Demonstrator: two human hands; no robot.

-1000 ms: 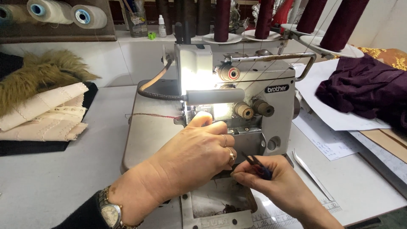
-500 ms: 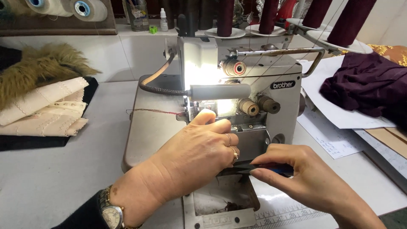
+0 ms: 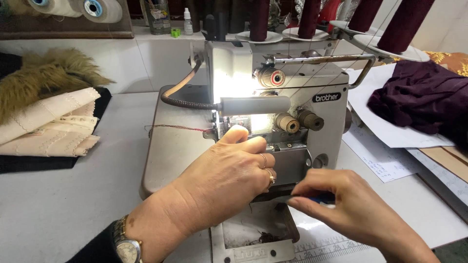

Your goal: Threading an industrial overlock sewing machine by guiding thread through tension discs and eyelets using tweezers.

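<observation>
In the head view, the left hand (image 3: 226,178), with rings on two fingers and a gold wristwatch (image 3: 127,243) at the lower left, rests at the centre of the frame against the front of the grey metal overlock sewing machine (image 3: 287,112). Its fingers are curled loosely over the needle area under the lit lamp arm; whether they pinch anything cannot be told. The right hand (image 3: 348,207), lower right, has thumb and fingertips closed on a small dark blue-handled tool (image 3: 319,198), held just beside the machine's front cover. Dark maroon thread cones (image 3: 402,24) stand along the top. A maroon cloth heap (image 3: 419,100) lies upper right; folded cream fabric (image 3: 46,124) and tan fur (image 3: 46,73) lie at left.
</observation>
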